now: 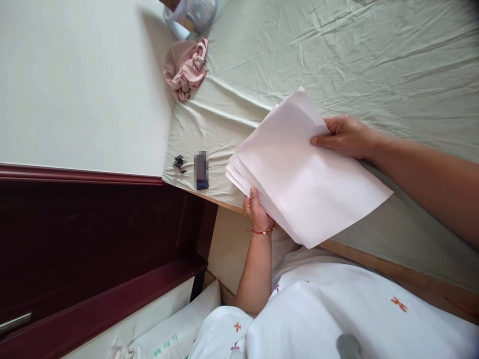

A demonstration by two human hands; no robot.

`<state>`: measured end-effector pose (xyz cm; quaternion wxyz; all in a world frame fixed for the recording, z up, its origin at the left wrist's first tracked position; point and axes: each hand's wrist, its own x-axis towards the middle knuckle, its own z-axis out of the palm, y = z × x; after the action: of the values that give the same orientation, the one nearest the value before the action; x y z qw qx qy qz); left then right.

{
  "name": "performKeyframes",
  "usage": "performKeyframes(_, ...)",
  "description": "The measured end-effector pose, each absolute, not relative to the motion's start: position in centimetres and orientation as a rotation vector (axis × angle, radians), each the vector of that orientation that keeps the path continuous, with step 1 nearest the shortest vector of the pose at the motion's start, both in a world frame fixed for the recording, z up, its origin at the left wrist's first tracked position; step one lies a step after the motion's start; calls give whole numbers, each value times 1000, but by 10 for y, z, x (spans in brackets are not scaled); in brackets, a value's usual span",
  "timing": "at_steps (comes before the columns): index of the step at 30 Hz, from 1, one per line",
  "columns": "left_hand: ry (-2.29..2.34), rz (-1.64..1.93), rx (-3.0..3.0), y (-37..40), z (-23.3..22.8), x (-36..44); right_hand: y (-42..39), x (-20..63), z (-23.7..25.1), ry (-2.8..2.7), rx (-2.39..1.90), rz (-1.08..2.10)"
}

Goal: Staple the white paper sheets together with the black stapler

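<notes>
A stack of white paper sheets [295, 164] is held up above the edge of a bed or table covered with pale green cloth. My left hand [258, 208], with a red string bracelet at the wrist, grips the stack's lower left edge, thumb on top. Several sheet edges fan out slightly there. My right hand [342, 134] pinches the far right edge of the paper, its thumb on the upper face and the other fingers mostly hidden beneath. The visible face of the top sheet looks blank.
On the pale green cloth [374, 65] lie a pixelated dark object [201, 169], a small black item [178, 162] that may be keys, and a crumpled pink cloth [186, 69]. A clear plastic container [194, 17] stands at the back. Dark red wooden furniture [93, 224] is at left.
</notes>
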<state>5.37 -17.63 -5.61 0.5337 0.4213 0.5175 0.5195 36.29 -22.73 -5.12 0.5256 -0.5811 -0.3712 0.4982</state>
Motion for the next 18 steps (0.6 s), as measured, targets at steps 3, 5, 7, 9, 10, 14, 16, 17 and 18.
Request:
performKeyframes(3,1219,1225,1016,-177,-56,53,-227,363,-52,-897,-1413,1178)
performKeyframes(5,1203,1224,1011,-178,-56,54,-227,362,-50,-888,-1402,1184)
performKeyframes(7,1203,1244,999,-178,-57,54,-228,361,-48,-875,-1381,1185)
performKeyframes(9,1221,1277,986,-177,-58,53,-228,359,-47,-861,-1375,1156)
performKeyframes(10,1233,1291,980,-177,-59,53,-228,358,-47,-858,-1383,1126)
performKeyframes(14,1297,1329,974,-174,-64,51,-227,357,-50,-887,-1478,937)
performKeyframes(16,1324,1343,976,-174,-66,51,-226,358,-52,-901,-1514,863)
performKeyframes(17,1333,1347,974,-174,-66,51,-225,358,-52,-900,-1519,843)
performKeyframes(18,1340,1348,971,-174,-66,52,-225,359,-52,-894,-1519,836)
